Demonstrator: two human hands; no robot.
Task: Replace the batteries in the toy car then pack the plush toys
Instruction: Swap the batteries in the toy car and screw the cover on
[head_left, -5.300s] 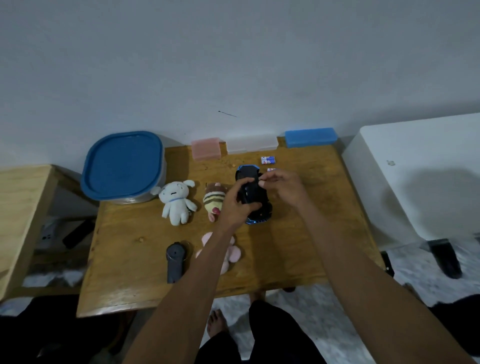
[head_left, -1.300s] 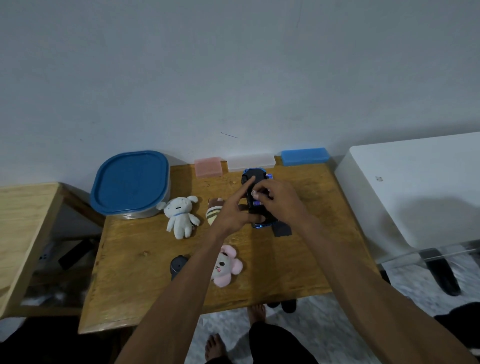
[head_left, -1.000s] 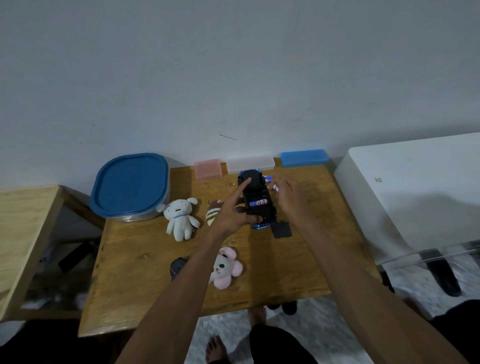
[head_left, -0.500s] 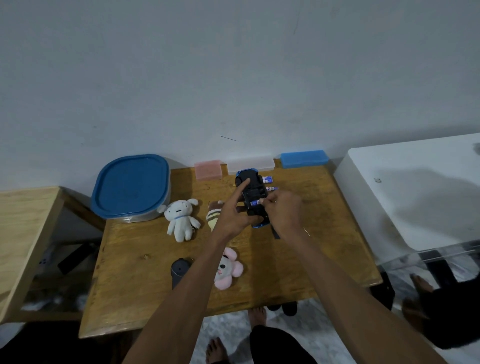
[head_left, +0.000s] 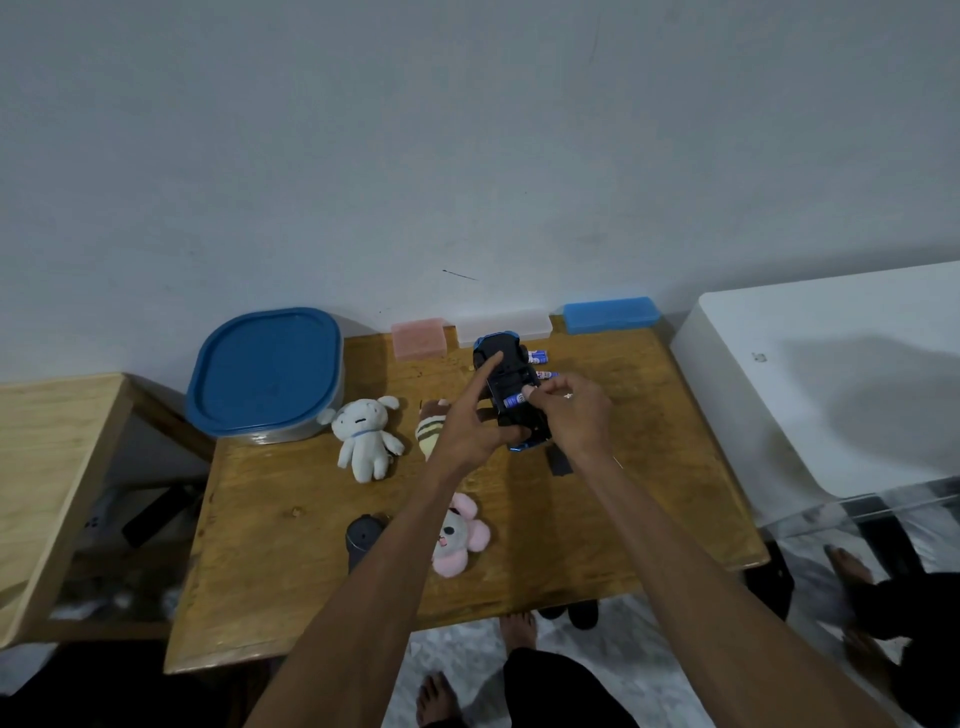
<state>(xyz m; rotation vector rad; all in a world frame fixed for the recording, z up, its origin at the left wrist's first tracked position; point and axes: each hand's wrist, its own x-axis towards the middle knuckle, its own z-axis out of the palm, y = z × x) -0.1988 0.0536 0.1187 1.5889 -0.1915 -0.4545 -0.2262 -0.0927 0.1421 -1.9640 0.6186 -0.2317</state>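
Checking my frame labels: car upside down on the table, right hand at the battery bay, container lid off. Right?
Not quite. The head view shows the blue lid on the container, not off. The rest holds: the toy car lies upside down on the table, and the right hand pinches a battery at its bay.

- Toy car (head_left: 511, 395): black with blue trim, upside down, a blue battery (head_left: 514, 399) in its underside.
- Two spare batteries (head_left: 540, 365) lie beside it.
- White plush (head_left: 366, 435), striped plush (head_left: 431, 427) and pink plush (head_left: 460, 535) lie on the table.
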